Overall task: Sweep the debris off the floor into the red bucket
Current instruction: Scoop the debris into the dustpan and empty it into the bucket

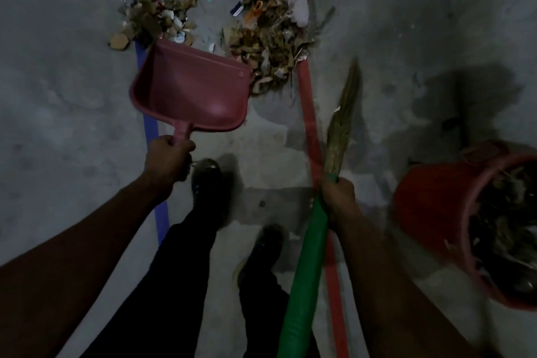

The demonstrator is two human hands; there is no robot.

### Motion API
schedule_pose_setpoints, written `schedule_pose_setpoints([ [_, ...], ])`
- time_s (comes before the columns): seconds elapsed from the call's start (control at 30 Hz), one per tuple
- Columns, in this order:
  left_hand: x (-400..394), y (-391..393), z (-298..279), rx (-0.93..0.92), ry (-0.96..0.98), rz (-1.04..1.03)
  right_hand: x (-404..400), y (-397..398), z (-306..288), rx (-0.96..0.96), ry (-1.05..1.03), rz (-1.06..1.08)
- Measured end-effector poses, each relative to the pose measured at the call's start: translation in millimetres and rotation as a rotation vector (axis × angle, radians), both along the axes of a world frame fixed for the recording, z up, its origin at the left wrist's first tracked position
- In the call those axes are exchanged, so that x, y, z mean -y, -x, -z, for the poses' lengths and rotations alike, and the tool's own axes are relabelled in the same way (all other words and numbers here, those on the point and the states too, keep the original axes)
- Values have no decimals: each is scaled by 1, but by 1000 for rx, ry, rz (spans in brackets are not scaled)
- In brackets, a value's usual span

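Curled tight, the left hand (pixel 168 154) gripped the pink dustpan (pixel 190 87) handle — the right hand (pixel 338 197) clasped the green-handled broom (pixel 312 241). Debris (pixel 261 38) lay ahead; the red bucket (pixel 453 212) stood right.

- No lettering, label, brand mark, number or sign could be read anywhere in the head view; the picture was dim and blurred.
- The pink plastic dustpan (pixel 191 87) carried no legible marking on its inner face.
- The red plastic bucket (pixel 433 212) showed no legible print on its visible wall.
- The green sleeve of the broom handle (pixel 305 273) was plain.
- Scraps in the pile of torn cardboard, wrappers and dry leaves (pixel 261 38) may have been printed, but were too small and blurred to read.
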State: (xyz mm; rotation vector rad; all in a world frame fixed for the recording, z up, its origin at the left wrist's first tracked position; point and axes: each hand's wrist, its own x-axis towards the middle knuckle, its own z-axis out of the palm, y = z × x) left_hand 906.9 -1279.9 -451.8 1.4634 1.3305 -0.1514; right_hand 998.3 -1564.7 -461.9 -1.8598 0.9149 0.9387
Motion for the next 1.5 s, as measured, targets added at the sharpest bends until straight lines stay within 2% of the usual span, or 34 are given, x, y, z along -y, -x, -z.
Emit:
schedule_pose_setpoints([
  [0.1,-9,24,-1,-24,-22,5,-1,41,6,-17,-9,74],
  [0.23,-31,52,16,-49,-37,20,-30,92,31,-44,-2,65],
  [0.37,-71,78,42,-67,-10,41,-108,120,69,-132,-10,-19],
  [0.57,-131,106,64,-72,0,87,-222,112,91,-52,-89,47],
  [0.73,-150,113,60,-85,46,84,-205,113,65,94,-51,212],
  [0.87,-158,110,56,-67,76,92,-180,131,58,40,79,245],
  [1.0,-162,105,62,-57,76,98,-207,126,70,-70,-19,214],
  [1.1,-166,101,69,-48,83,87,-243,103,82,-67,-93,195],
  [1.2,-170,96,74,-51,75,75,-266,82,80,6,-90,206],
  [1.33,-171,95,71,-61,72,74,-254,77,56,152,-62,251],
  [1.5,-173,94,58,-71,73,87,-227,72,18,254,-1,92],
])
